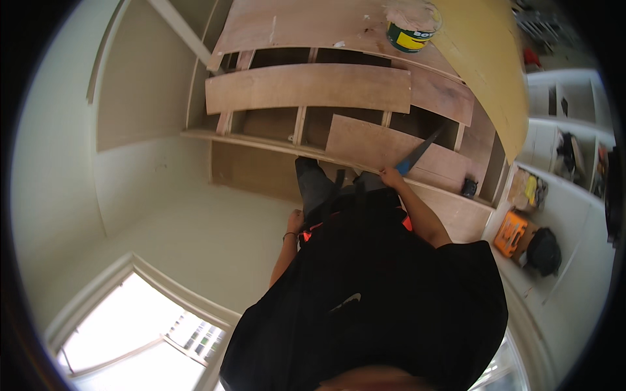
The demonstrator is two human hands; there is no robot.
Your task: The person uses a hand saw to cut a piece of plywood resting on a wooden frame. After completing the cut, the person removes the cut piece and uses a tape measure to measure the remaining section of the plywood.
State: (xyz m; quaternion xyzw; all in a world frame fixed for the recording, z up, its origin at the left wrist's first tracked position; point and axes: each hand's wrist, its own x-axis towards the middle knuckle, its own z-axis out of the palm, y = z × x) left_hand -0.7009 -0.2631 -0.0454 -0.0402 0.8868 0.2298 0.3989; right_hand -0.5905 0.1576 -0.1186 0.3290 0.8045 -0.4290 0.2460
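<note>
My right hand [392, 178] is closed at the handle end of a handsaw [419, 152], by the front rail of a wooden frame. The saw has a blue handle end, and its dark blade points away to the right over a loose plywood piece [372, 138]. My left hand [296, 220] hangs low beside my left thigh, with a dark band at the wrist; its fingers are too small and turned away to read. A long narrow plywood strip [306, 89] lies across the frame's open compartments, farther off.
A tub of pinkish filler [411, 32] stands on the plywood top at the back. A small black object [469, 187] sits at the frame's right front. An orange case [510, 232] and a black bag [544, 251] are at the right. A window [140, 326] is at lower left.
</note>
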